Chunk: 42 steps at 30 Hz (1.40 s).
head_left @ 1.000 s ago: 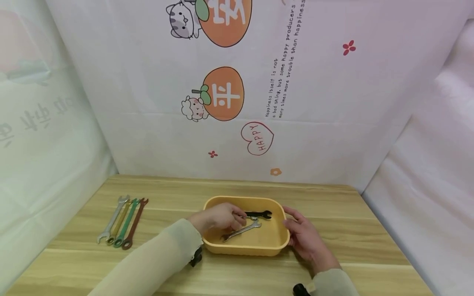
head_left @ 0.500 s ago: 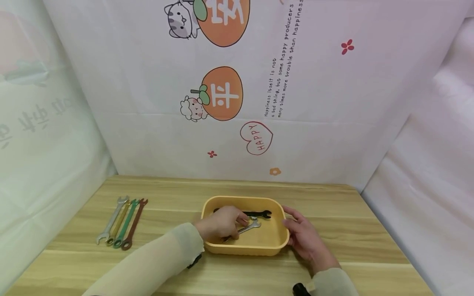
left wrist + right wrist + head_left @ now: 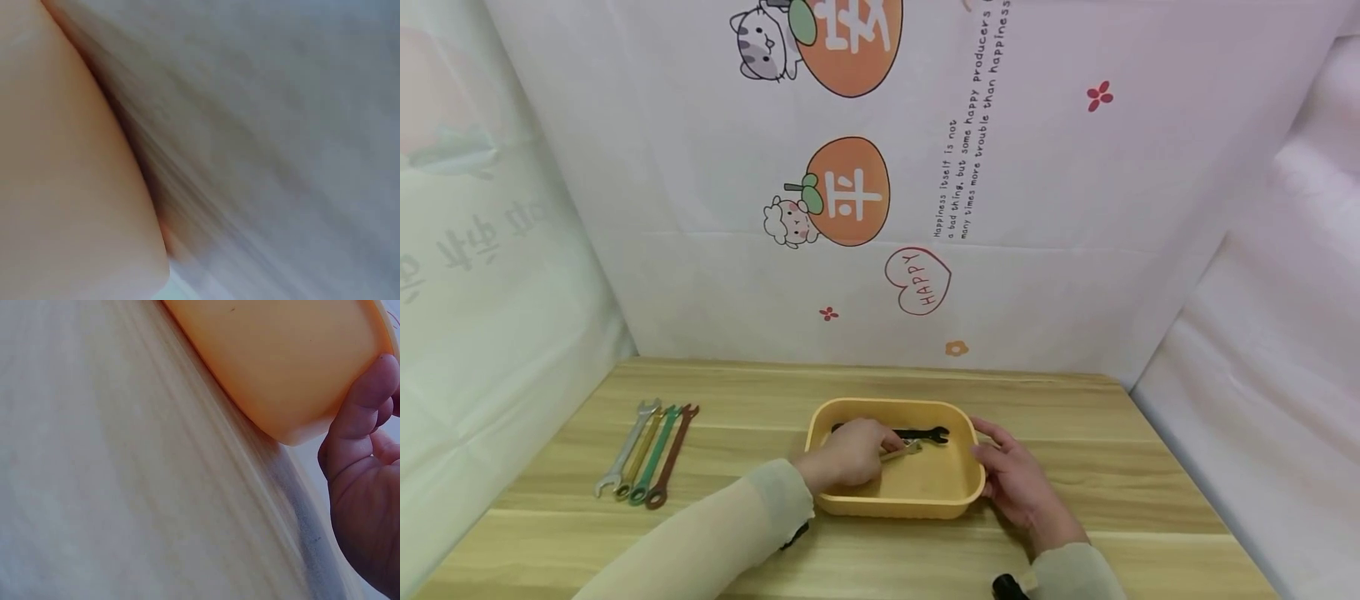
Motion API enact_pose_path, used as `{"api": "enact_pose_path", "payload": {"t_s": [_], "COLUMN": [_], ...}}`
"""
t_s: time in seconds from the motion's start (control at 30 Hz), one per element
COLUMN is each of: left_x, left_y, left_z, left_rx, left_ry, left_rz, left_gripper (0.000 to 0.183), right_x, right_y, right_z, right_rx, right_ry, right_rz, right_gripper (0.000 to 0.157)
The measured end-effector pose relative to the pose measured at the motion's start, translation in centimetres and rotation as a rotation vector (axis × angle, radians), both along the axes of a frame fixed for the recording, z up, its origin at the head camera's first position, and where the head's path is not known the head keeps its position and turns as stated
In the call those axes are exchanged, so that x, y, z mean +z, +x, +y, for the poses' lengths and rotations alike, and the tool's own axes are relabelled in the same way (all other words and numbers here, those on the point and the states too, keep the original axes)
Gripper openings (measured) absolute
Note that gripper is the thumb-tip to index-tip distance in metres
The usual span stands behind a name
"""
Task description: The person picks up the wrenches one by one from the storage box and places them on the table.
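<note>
table (image 3: 1112, 450) surrounds tray (image 3: 887, 509), right hand (image 3: 1021, 492) holding its edge (image 3: 978, 490)

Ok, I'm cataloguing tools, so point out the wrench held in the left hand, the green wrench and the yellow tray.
Held wrench (image 3: 898, 454): head view, on its visible shaft.
Green wrench (image 3: 656, 454): head view, middle of its shaft.
Yellow tray (image 3: 898, 509): head view, its near wall.

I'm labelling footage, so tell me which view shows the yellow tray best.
The head view: the yellow tray shows most of its rim, inside and front wall. The right wrist view shows only a cropped part; the left wrist view, none of it.
</note>
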<state>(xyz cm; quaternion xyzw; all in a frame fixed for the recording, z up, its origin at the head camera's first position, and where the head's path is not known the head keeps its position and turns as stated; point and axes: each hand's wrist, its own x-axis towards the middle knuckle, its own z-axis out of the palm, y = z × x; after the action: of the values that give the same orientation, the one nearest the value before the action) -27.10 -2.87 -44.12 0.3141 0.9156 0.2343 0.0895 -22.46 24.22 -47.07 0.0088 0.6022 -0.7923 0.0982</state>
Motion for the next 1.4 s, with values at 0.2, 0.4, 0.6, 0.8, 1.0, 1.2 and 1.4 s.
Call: {"api": "enact_pose_path", "payload": {"t_s": [0.2,0.4,0.6,0.8,1.0,1.2,1.4], "left_x": [0.1,0.2,1.3,1.8,2.3,2.9,3.5], "left_y": [-0.1,-0.6,-0.8,-1.1,-1.2,-1.1,-1.1], "left_z": [-0.2,-0.5,-0.9,-1.4,-2.2,-3.4,-5.1], "left_rx": [0.02,0.024,0.1,0.187,0.226,0.248,0.319], "left_ry": [0.02,0.187,0.326,0.512,0.744,0.797,0.816], "left_rz": [0.006,-0.078,-0.22,-0.43,-0.652,-0.688,-0.605], "left_gripper": [0.064,0.065,0.065,0.068,0.068,0.069,0.069], "right_x": [0.0,0.2,0.3,0.1,0.0,0.1,0.1], "right_y": [-0.1,0.0,-0.1,-0.1,-0.1,-0.1,-0.1], "right_z": [-0.1,-0.2,-0.2,-0.2,-0.2,-0.2,-0.2], "right_rx": [0.002,0.005,-0.005,-0.014,-0.02,-0.023,-0.018], "right_ry": [-0.007,0.0,0.005,0.002,0.012,0.015,0.02], "right_rz": [0.002,0.003,-0.001,-0.003,-0.003,-0.008,-0.01], "right_gripper": [0.054,0.055,0.056,0.054,0.056,0.057,0.055]}}
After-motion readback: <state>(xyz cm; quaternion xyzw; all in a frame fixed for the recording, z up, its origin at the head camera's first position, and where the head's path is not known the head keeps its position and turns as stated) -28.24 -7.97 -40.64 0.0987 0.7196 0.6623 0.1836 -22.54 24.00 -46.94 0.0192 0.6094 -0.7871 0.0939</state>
